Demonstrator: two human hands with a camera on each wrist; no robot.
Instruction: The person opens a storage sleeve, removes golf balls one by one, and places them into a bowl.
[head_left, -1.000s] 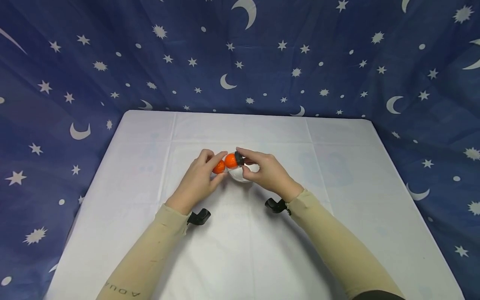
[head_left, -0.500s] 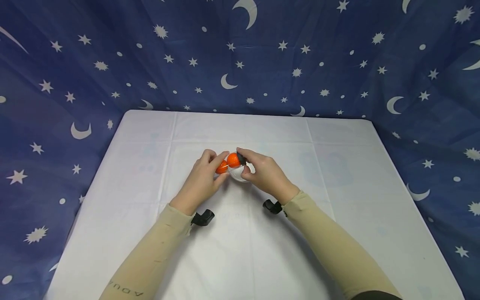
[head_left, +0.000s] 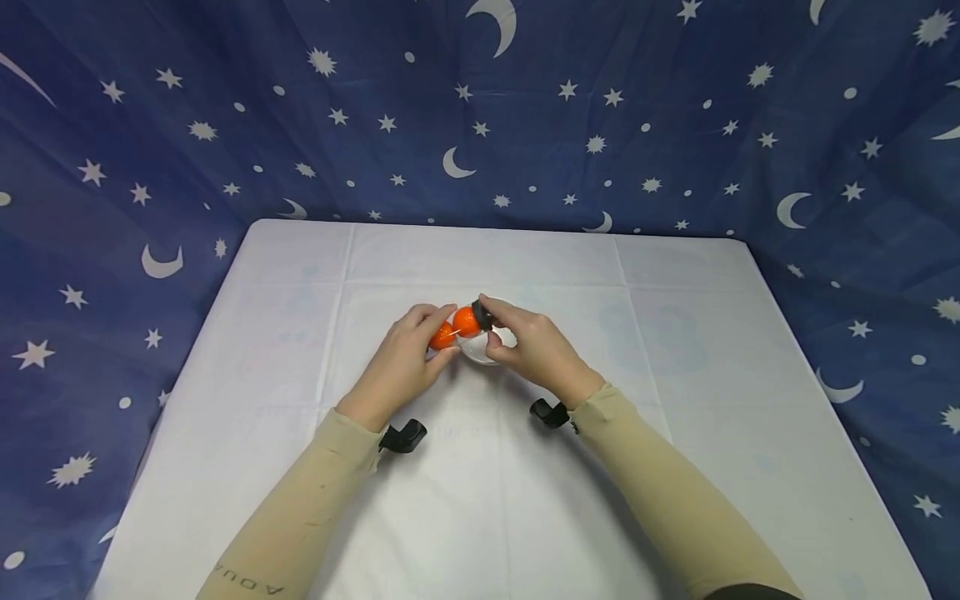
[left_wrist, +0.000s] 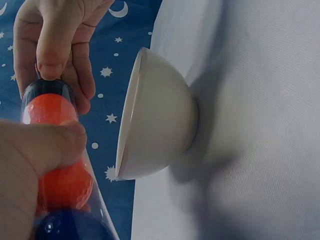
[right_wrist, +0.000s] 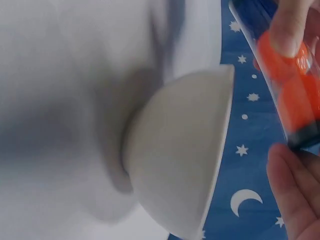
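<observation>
A clear tube (left_wrist: 96, 186) with orange balls (head_left: 466, 322) inside is held in the air above a white bowl (head_left: 477, 350). Something dark blue and shiny (left_wrist: 72, 226) fills the part of the tube near my left palm. My left hand (head_left: 397, 358) grips the tube, its thumb lying across the side. At the tube's other end, my right hand (head_left: 543, 346) pinches the black cap (left_wrist: 48, 88) between thumb and fingers. The cap sits on the tube end. In the right wrist view the bowl (right_wrist: 177, 150) stands upright below and beside the tube; its inside is hidden there.
A white cloth (head_left: 480, 500) with fold creases covers the table. Behind and beside it hangs a dark blue curtain (head_left: 540, 167) with moons and stars. Black wrist camera mounts (head_left: 403, 436) stick out inward from both sleeves.
Both hands and the tube have shifted slightly to the right. My right fingers have moved a little on the black cap, which shows more than half a second ago.
</observation>
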